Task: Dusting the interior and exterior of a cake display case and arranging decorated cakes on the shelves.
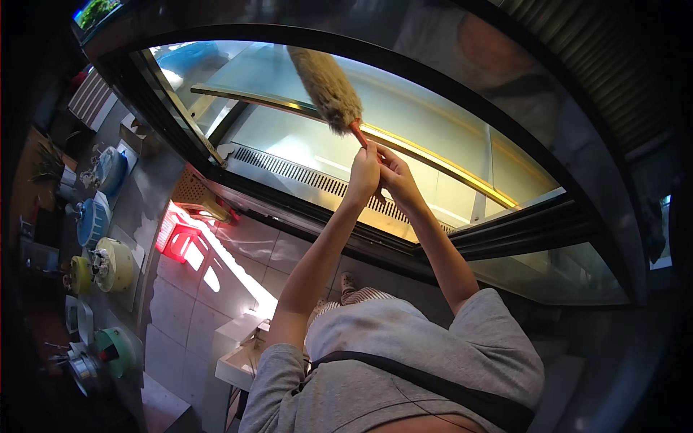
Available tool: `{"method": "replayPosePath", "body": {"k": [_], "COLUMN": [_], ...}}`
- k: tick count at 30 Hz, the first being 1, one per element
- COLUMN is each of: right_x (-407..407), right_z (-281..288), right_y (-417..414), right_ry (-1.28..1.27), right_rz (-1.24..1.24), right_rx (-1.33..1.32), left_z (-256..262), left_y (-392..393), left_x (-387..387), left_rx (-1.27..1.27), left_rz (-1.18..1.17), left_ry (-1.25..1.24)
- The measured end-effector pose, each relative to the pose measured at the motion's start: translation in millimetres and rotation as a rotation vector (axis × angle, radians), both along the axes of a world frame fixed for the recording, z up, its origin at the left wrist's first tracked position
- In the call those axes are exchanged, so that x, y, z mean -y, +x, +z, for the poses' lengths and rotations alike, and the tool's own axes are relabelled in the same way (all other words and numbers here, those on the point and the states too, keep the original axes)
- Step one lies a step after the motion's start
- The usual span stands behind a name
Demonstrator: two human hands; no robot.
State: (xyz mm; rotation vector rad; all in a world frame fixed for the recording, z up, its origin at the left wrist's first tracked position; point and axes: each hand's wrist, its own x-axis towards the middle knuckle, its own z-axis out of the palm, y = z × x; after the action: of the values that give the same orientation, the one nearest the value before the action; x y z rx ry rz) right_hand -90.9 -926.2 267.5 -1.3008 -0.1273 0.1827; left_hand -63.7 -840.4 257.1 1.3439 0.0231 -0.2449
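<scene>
My left hand (364, 174) and my right hand (399, 177) are side by side, both closed around the orange-red handle of a fluffy beige duster (327, 86). Its head points up and away from me, in front of a glass shelf (254, 67) with a metal front edge. The duster is held in the opening of a lit display case (303, 35) with a dark frame. Below the shelf, a slotted vent grille (292, 169) runs along the case floor. Fingers cover most of the handle, and the tip of the duster head is cut off by the frame's edge.
On a counter to the left stand several decorated cakes, among them a blue cake (111, 170), a pale yellow cake (113, 265) and a green cake (115, 352). A red plastic basket (176, 238) sits on the tiled floor (178, 319). Close to my left side is a white table (233, 365).
</scene>
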Motion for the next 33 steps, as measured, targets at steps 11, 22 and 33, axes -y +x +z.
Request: {"method": "replayPosePath", "body": {"k": [11,22,33], "right_x": [91.3,-22.5,-100.8], "right_z": [-58.7,4.3,-7.8], "right_y": [-71.0,35.5,127.0], "right_ry": [0.159,0.075,-0.215], "right_rz": [-1.124,0.014,-0.043], "right_rx": [-0.033,-0.136,-0.080], "left_z": [-19.8,-23.2,-39.9], "left_y": [-24.1,48.2,144.8], "left_x": [143.4,-22.8,-92.7], "left_rx": [0.028,0.018,-0.100], "left_rz": [-1.047,-0.022,0.108], "left_ry": [0.241,0.033,0.156]}}
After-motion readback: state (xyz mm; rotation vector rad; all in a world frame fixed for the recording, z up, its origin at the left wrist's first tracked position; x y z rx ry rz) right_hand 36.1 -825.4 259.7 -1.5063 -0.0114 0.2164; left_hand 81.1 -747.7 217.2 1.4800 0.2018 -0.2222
